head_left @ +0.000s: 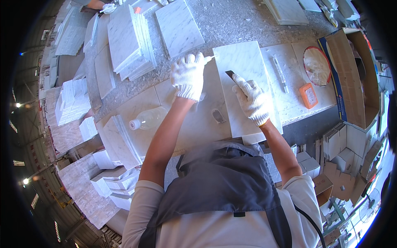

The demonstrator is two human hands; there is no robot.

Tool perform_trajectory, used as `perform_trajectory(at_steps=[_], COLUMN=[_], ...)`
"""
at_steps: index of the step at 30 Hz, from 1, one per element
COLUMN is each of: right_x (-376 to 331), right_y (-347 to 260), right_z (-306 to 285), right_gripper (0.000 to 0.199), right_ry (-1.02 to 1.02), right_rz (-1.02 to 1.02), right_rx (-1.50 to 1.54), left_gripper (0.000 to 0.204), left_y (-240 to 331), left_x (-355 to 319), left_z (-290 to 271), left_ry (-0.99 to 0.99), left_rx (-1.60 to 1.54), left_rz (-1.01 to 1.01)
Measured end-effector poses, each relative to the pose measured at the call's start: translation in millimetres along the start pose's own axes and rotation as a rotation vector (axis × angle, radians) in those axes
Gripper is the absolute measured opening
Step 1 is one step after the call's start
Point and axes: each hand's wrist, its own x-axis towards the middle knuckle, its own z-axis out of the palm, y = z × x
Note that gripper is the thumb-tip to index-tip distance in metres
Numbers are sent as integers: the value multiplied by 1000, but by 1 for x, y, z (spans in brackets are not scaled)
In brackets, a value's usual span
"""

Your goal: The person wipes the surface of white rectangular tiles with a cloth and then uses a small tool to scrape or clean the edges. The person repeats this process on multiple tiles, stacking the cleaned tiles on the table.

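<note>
A white marble tile (242,70) with grey veins lies in front of me on the bench, on top of other stone. My right hand (253,101), in a white knit glove, rests over the tile and is closed on a small dark flat-ended scraper (230,74). My left hand (188,78), gloved too, is curled beside the tile's far left corner. A thin white tip (209,58) sticks out from it toward the tile's edge; whether it is a glove fingertip or a held piece, I cannot tell. A dark oval pad (218,116) lies between my arms.
Left of my arm lie a clear bottle (149,119) and leaning tiles (120,140). Tile stacks (130,43) stand farther off, near another person's gloved hand (109,8). At right are a marker-like tube (280,73), an orange block (308,96), a red-rimmed bowl of white paste (317,66) and a cardboard box (351,78).
</note>
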Motion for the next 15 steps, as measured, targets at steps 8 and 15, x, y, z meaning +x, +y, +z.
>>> perform_trajectory(at_steps=[8, 15], right_x=[0, 7], right_y=[-4, -13], right_z=[-8, -10], right_gripper=[57, 50], right_ry=[-147, -42], right_rz=[169, -67], right_rx=[54, 21], left_gripper=[15, 33], left_y=[9, 35], left_x=[-32, -119], left_z=[12, -1], left_ry=[276, 68], left_rx=[-674, -1252], left_rz=[-196, -383])
